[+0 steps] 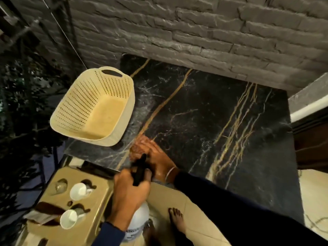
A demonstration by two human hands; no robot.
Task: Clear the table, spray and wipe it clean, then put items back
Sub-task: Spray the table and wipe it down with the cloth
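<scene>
A black marble table [221, 121] with gold veins stands against a grey brick wall. My left hand [130, 194] grips the black trigger head of a white spray bottle [139, 220], held just off the table's near-left edge with the nozzle pointing over the tabletop. My right hand [160, 161] presses flat on a reddish-brown cloth [140, 143] lying on the table's near-left part. A fine mist or wet sheen shows on the marble above the cloth. A cream perforated basket [94, 107], empty, sits on the table's left edge and overhangs it.
A tan side stand [88, 228] at lower left holds two white cups [79, 190] [68, 219], a clear glass [60, 186] and a brown object. My bare foot [177, 221] is on the tiled floor. Dark foliage fills the left; a ledge juts in at right.
</scene>
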